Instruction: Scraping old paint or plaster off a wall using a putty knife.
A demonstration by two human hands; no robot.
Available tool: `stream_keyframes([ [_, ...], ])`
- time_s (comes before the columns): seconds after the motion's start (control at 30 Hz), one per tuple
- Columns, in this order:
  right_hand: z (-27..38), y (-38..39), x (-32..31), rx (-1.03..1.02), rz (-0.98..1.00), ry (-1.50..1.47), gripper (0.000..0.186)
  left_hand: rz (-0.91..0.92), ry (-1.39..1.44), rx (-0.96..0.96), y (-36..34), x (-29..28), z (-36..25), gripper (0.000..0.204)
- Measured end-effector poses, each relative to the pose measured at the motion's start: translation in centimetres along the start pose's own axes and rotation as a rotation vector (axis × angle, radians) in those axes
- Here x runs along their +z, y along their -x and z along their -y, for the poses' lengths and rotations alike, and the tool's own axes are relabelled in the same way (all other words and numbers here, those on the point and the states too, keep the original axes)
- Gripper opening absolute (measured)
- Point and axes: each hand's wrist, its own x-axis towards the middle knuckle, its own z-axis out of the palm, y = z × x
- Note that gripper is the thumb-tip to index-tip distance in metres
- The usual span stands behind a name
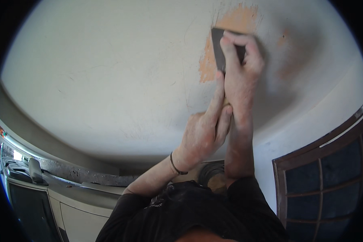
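Note:
My right hand [242,68] is closed on a dark flat scraper [218,48], its thumb and fingertips pressed on the blade. The blade lies against a white painted surface [117,68], over an orange-peach scraped patch [207,66]. My left hand [205,133] is just below, closed on the scraper's light handle [226,101], its index finger stretched along toward the blade. Much of the handle is hidden by both hands. A smaller faint orange mark [283,40] with a dark dot shows to the right of the blade.
A brown-framed window or door with dark panes [339,165] stands at lower right beside a white wall [264,173]. At lower left are a light cabinet [80,218] with a grey top and some dark appliance [20,169]. A curved edge borders the white surface on the left.

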Motion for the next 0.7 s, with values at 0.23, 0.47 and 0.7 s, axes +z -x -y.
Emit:
stream_keyframes([
  [0.23,0.7,-0.3,-0.5,-0.008,-0.022,0.077,0.006,0.014,0.047,-0.017,0.0,0.3,-0.9,0.065],
  [0.47,1.7,-2.0,-0.8,-0.046,-0.030,0.079,0.008,0.035,0.057,0.002,-1.6,0.0,-2.3,0.063],
  [0.7,1.7,-3.0,-0.4,-0.136,-0.010,0.129,0.007,0.015,0.098,0.013,-2.2,0.1,-1.4,0.064],
])
